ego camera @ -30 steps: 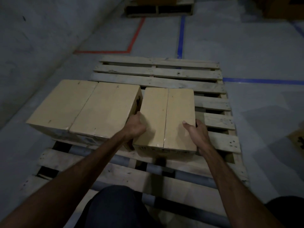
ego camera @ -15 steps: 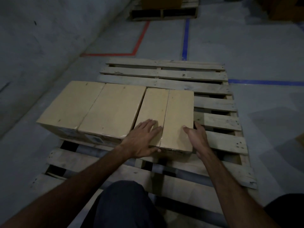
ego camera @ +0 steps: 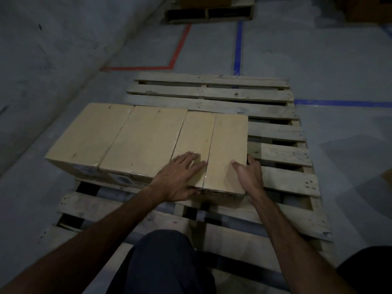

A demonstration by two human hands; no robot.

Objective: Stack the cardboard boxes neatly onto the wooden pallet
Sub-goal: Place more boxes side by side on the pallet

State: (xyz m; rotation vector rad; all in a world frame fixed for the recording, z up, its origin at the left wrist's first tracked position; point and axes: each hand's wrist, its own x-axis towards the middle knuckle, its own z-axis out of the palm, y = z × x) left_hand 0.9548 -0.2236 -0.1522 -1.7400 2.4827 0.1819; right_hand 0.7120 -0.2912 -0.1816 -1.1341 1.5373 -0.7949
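Observation:
Two tan cardboard boxes sit side by side on the wooden pallet (ego camera: pixel 275 132). The left box (ego camera: pixel 118 139) is the wider one and hangs a little past the pallet's left edge. The right box (ego camera: pixel 216 145) butts against it with no gap. My left hand (ego camera: pixel 180 177) lies flat on the near top of the right box, fingers spread. My right hand (ego camera: pixel 249 175) is at that box's near right corner, thumb on the top and fingers against the right side.
Bare pallet slats lie behind and to the right of the boxes. Red (ego camera: pixel 178 49) and blue (ego camera: pixel 238 39) tape lines mark the concrete floor. Another pallet (ego camera: pixel 209 14) stands at the far end, a grey wall (ego camera: pixel 53 49) on the left. My knee (ego camera: pixel 165 262) is below.
The right box has been pushed left until it touches the left box. My left hand came out of the gap between them and now lies flat on the top.

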